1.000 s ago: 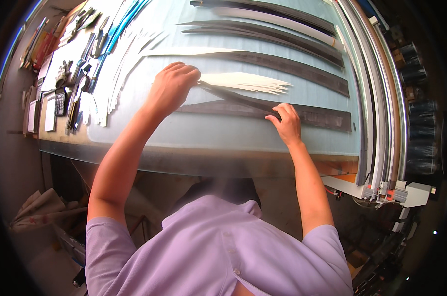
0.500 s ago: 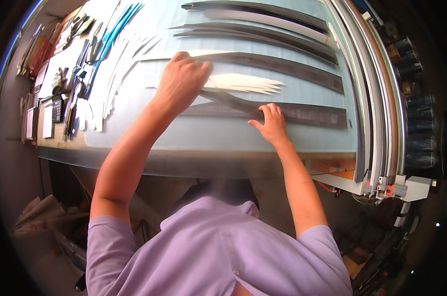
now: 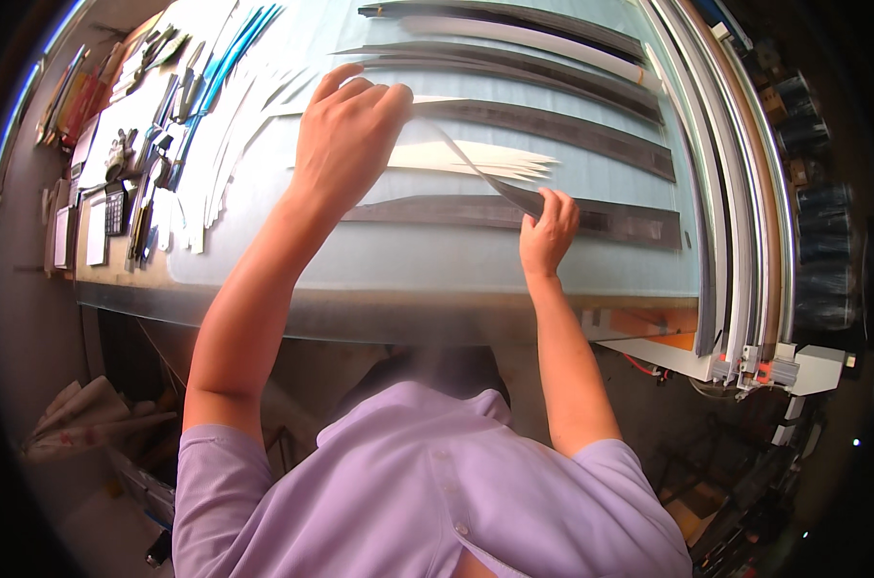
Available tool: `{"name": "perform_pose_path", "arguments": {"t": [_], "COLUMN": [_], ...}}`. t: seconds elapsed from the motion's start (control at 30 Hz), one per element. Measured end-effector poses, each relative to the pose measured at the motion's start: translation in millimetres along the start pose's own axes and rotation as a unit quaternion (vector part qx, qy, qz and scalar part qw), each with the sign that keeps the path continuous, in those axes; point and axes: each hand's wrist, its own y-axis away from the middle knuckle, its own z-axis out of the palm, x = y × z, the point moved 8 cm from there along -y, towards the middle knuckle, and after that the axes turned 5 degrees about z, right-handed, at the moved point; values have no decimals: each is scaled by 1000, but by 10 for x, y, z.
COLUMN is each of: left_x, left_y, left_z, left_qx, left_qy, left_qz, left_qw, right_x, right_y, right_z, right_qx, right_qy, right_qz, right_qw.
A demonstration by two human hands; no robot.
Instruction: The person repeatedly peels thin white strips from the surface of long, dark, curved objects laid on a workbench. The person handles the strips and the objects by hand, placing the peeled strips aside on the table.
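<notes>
On the pale blue worktop (image 3: 264, 260), the left hand (image 3: 345, 135) has lifted, pinching a thin dark strip (image 3: 476, 171) peeled upward; the right hand (image 3: 548, 231) now pinches its lower end

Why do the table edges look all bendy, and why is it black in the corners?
In the head view, the wide fisheye lens bows the straight table edge and the metal rails, and its round rim leaves the corners dark. The left hand and right hand look sharp; daylight is soft, with pale glare at top left.
</notes>
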Motion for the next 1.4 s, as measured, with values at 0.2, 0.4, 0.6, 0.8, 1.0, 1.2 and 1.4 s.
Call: {"name": "perform_pose_path", "arguments": {"t": [0.2, 0.4, 0.6, 0.8, 1.0, 1.2, 1.4], "left_x": [-103, -47, 255, 263, 111, 93, 81], "left_y": [317, 1386, 2504, 2770, 2314, 2640, 2835], "left_z": [-361, -260, 491, 641, 898, 890, 952], "left_qx": [104, 94, -52, -87, -37, 12, -16], "left_qy": [15, 31, 85, 124, 160, 76, 2], "left_qz": [-29, -107, -93, -158, -268, -379, -433], "left_qw": [994, 989, 991, 976, 949, 922, 901], "right_x": [358, -98, 421, 293, 254, 2184, 4530], "right_y": [-638, -307, 1216, 1076, 576, 33, -336], "right_z": [-797, -1174, -420, -437, -256, -909, -1377], "right_qx": [107, 81, -203, -199, -139, 0, 11], "right_qy": [-17, -11, 14, -30, -141, -41, 196], "right_qz": [-117, -171, -116, -56, 48, 228, 347], "right_qw": [987, 982, 972, 978, 979, 973, 917]}}
